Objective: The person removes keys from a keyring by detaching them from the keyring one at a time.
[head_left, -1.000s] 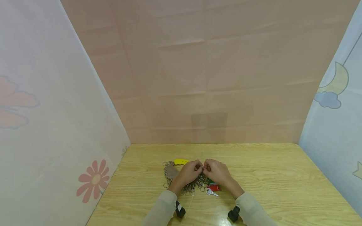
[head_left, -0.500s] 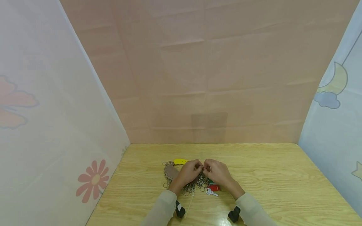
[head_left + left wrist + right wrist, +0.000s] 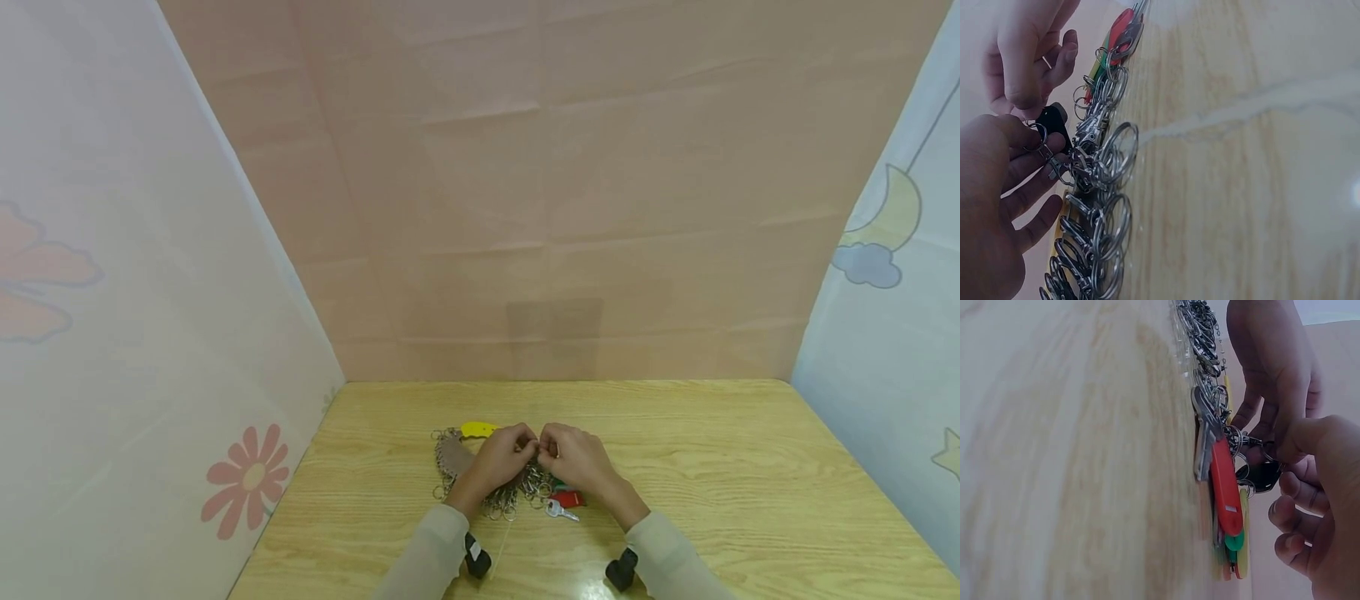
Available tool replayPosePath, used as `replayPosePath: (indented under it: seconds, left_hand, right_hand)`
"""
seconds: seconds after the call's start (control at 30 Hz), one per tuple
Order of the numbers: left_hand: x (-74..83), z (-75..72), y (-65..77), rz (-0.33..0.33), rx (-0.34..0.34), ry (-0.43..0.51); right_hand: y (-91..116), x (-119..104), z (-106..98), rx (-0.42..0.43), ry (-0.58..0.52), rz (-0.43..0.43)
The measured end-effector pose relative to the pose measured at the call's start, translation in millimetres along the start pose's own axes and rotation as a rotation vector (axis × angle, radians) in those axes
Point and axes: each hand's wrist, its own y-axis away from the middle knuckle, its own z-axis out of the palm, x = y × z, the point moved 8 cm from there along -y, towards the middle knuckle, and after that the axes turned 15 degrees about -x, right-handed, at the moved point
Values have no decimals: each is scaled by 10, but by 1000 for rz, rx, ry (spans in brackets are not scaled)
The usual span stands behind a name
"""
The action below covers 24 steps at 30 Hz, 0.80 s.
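Observation:
My left hand (image 3: 504, 454) pinches a metal key ring (image 3: 1038, 134) with a clasp hanging from it. My right hand (image 3: 579, 457) meets it from the other side, thumb and fingers pinching a small black tag (image 3: 1264, 477) at the ring; the exact contact is partly hidden by the fingertips. Below them lies a brown, leather-like piece (image 3: 453, 456) edged with many metal rings and clasps (image 3: 1094, 231). Next to the right hand rest a silver key (image 3: 562, 510) and a red tag (image 3: 568, 499). A green tag (image 3: 1235, 542) shows beneath the red one.
A yellow, curved piece (image 3: 477, 429) lies just behind the left hand. The pile sits on a wood-grain table (image 3: 697, 475). A pinkish cloth wall (image 3: 555, 208) stands behind, with printed cloth at both sides. Black wrist cameras hang under both sleeves.

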Motion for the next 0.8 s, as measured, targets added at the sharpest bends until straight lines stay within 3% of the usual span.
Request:
replayPosePath:
  seconds: [0.8]
  left_hand:
    - [-14, 28, 16, -20, -29, 2]
  right_hand:
    - [-10, 22, 5, 19, -7, 28]
